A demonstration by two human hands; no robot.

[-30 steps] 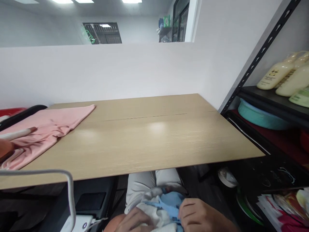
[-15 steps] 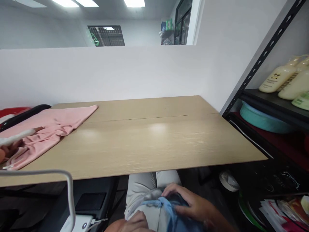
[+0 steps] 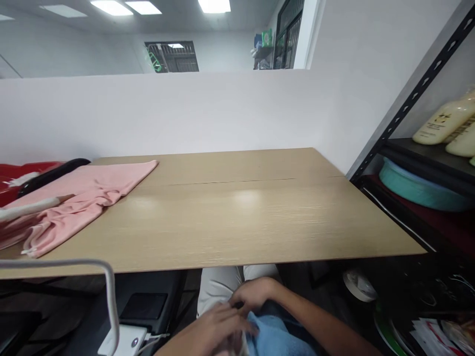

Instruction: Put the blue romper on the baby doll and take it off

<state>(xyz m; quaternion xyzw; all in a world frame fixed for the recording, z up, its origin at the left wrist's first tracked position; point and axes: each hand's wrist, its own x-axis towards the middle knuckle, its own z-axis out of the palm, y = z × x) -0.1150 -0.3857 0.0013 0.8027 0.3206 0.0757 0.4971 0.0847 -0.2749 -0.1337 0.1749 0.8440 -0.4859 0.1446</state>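
A light-blue cloth (image 3: 280, 338) lies bunched over my lap at the bottom of the head view. My left hand (image 3: 222, 324), blurred by motion, has its fingers curled at the cloth's left edge and appears to grip it. Just above, my right hand (image 3: 256, 292) is closed with its fingertips against my left hand. A small dark spot shows between the two hands; what the right fingers pinch there is hidden. Both hands are over my light trousers (image 3: 218, 282), below the table's front edge.
A wooden table (image 3: 237, 222) spans the front. Pink fabric (image 3: 107, 185) lies at its left, with another person's white sleeve (image 3: 33, 207) over it. A grey curved tube (image 3: 100, 264) crosses lower left. Right stands a black shelf (image 3: 426, 153) with bottles (image 3: 445, 121).
My right hand has moved left and my left hand up and right, so they meet above the cloth. The view has turned slightly left.
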